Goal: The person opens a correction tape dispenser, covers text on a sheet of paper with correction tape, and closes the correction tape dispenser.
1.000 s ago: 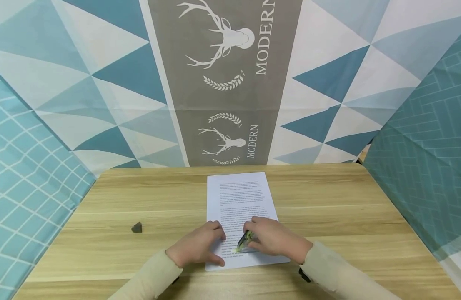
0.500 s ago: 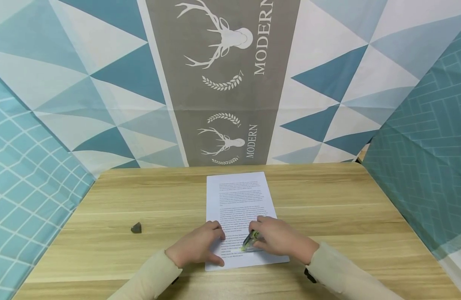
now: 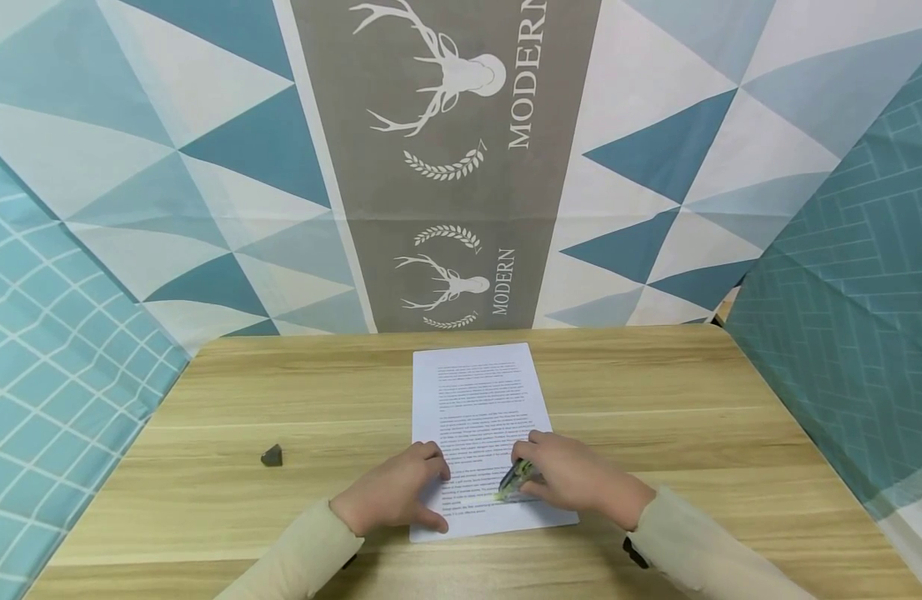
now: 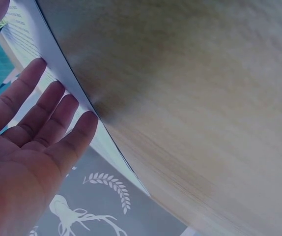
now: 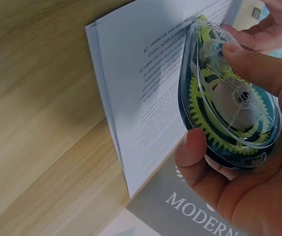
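Observation:
A white sheet of printed text (image 3: pixel 472 396) lies on the wooden table, and it looks thick at its edge in the right wrist view. My right hand (image 3: pixel 573 477) grips a correction tape dispenser (image 5: pixel 232 101) with a clear case and yellow-green gears inside. The dispenser's tip is down on the lower text lines of the paper in the head view. My left hand (image 3: pixel 393 487) rests at the paper's lower left, fingers spread and gently bent, with the fingertips (image 4: pixel 89 120) at the sheet's left edge. Nothing is held in it.
A small dark, stone-like piece (image 3: pixel 273 455) lies to the left on the wooden table (image 3: pixel 656 400). Behind the table hangs a patterned cloth (image 3: pixel 461 275) with deer heads and triangles. Blue cloths hang at both sides.
My right hand has moved steadily rightward along a low text line, with the correction tape dispenser's tip on the paper. My left hand and the sheet have stayed in place.

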### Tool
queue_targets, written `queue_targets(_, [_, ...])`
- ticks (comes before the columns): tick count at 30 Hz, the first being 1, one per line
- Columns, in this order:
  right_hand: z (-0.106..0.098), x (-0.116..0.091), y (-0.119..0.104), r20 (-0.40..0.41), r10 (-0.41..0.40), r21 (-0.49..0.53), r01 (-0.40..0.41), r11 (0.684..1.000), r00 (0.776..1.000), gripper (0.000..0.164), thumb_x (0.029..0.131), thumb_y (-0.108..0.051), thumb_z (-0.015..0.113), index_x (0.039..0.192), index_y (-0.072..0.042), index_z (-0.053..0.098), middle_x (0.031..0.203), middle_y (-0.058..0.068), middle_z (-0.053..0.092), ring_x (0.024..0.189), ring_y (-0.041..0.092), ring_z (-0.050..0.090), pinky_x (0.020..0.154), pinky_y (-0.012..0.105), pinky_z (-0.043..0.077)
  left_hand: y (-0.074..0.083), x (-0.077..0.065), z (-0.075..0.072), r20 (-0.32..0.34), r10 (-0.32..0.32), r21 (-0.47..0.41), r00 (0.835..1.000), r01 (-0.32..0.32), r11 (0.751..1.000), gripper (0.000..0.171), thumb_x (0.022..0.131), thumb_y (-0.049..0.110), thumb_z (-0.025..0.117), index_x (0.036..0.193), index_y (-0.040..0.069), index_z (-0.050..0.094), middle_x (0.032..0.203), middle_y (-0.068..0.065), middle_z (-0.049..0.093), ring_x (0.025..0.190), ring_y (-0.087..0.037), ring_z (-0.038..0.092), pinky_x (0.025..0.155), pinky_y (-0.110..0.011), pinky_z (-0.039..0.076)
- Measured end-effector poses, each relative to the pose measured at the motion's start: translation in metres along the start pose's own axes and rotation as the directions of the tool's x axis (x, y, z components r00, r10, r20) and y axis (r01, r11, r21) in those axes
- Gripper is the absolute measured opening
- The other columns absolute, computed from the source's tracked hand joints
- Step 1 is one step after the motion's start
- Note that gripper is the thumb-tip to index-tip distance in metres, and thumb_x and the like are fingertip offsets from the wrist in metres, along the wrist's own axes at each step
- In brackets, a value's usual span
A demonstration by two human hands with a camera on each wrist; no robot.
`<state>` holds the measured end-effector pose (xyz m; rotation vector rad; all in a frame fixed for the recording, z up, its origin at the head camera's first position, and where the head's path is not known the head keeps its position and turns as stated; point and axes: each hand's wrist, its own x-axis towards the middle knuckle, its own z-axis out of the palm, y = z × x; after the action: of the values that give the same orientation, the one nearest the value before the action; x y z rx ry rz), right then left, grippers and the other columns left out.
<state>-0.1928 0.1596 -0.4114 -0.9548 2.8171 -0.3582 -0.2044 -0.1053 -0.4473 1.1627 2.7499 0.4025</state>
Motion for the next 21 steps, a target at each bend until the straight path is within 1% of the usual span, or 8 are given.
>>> queue_targets(5, [-0.001,-0.004,0.004,0.001,0.006,-0.003,-0.006,1.0,1.0,0.023,0.08,-0.025,0.071,0.098,-0.014,0.061,0.08,-0.006,0.053,0.065,0.003,0.041,0.057,0.019,0.039,0.0,0.0,0.001,0.009,-0.012,-0.004,1.0,0.012,1.0,0.052,0.065,0.044,0.08,0.101,0.01,0.065,0.103,0.002,0.057,0.092,-0.009,0.049,0.086,-0.024,0.047])
queue_targets(13, [-0.003,-0.008,0.009,0.002,0.012,-0.001,-0.012,1.0,1.0,0.023,0.08,-0.024,0.071,0.098,-0.014,0.06,0.078,-0.007,0.05,0.065,0.003,0.04,0.056,0.018,0.038,0.0,0.0,0.002,0.005,-0.013,0.0,1.0,0.013,1.0,0.052,0.065,0.044,0.08,0.101,0.009,0.065,0.104,0.002,0.056,0.093,-0.01,0.049,0.087,-0.024,0.047])
queue_targets(21, [-0.005,-0.013,0.013,-0.005,0.021,-0.012,-0.021,1.0,1.0,0.023,0.08,-0.023,0.072,0.097,-0.014,0.06,0.076,-0.007,0.048,0.064,0.004,0.039,0.055,0.018,0.036,0.0,0.001,0.001,0.014,-0.019,0.009,1.0,0.019,1.0,0.052,0.066,0.044,0.08,0.102,0.01,0.065,0.105,0.001,0.056,0.094,-0.011,0.049,0.088,-0.025,0.047])
